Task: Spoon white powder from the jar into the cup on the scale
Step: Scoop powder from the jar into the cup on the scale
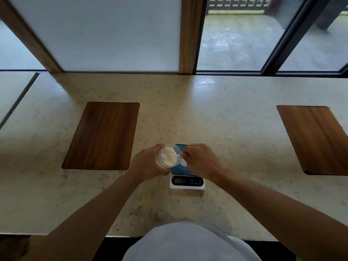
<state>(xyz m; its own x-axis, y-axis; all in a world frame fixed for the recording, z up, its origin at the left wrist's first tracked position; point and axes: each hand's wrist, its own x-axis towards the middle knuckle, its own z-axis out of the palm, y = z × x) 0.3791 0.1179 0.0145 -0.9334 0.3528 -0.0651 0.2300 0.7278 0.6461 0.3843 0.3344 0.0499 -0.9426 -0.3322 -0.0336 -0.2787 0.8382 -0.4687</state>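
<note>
My left hand (pixel 147 163) grips a clear jar (pixel 168 156) of white powder, tilted toward me just left of the scale. My right hand (pixel 200 160) pinches the handle of a white spoon (pixel 172 155) whose bowl lies inside the jar on the powder. The white kitchen scale (pixel 187 181) with a dark blue platform sits on the counter under both hands. A pale round shape (pixel 183 162) on the platform, mostly hidden by my right hand and the jar, seems to be the cup.
The beige stone counter (pixel 216 119) has a wooden inlay panel on the left (pixel 102 135) and another on the right (pixel 316 139). Windows and a wooden post stand along the far edge. My white shirt (pixel 188 243) touches the near edge.
</note>
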